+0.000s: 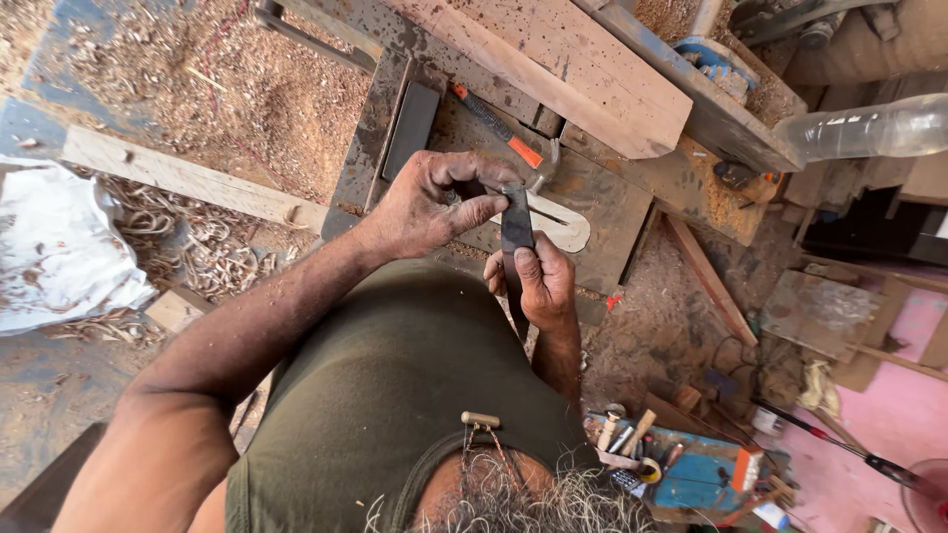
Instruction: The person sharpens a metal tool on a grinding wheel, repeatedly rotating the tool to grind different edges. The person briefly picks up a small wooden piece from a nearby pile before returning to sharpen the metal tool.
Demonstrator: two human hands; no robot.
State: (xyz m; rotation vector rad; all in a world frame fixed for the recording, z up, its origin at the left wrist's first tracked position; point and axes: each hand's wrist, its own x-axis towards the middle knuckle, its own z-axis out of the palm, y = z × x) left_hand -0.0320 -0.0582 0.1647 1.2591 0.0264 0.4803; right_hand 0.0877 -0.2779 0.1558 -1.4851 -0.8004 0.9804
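Your left hand [434, 202] pinches the top of the dark flat blade [516, 229]; your right hand [541, 281] grips it lower, upright above the metal surface [612, 202]. Hammer [499, 128] untouched; blade work looks midway, finish unclear

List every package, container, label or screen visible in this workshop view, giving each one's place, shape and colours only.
Clear plastic bottle: upper right, lying on its side, long and see-through.
White bag: left edge, crumpled, on wood shavings.
Blue box: lower right, rectangular, holding small tools.
No screens or signs show.
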